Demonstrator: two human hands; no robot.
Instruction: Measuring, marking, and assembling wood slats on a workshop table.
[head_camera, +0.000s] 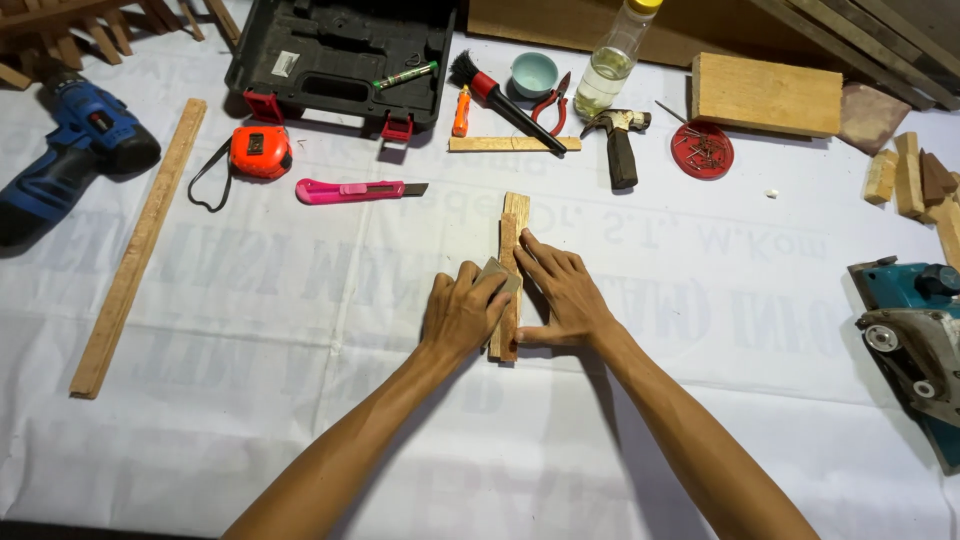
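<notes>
Place: a woodworking workshop (small, makeshift).
Landmark: open black tool case on the white-covered counter.
Left of case: blue cordless drill.
Right of case: hammer, wood block.
Far right: electric planer.

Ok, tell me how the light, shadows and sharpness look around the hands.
Head view: even, soft light; the left hand and right hand on the wooden strips are sharp, with faint shadows under the forearms; no strong glare on the white sheet; slight wide-angle bending at the edges.
</notes>
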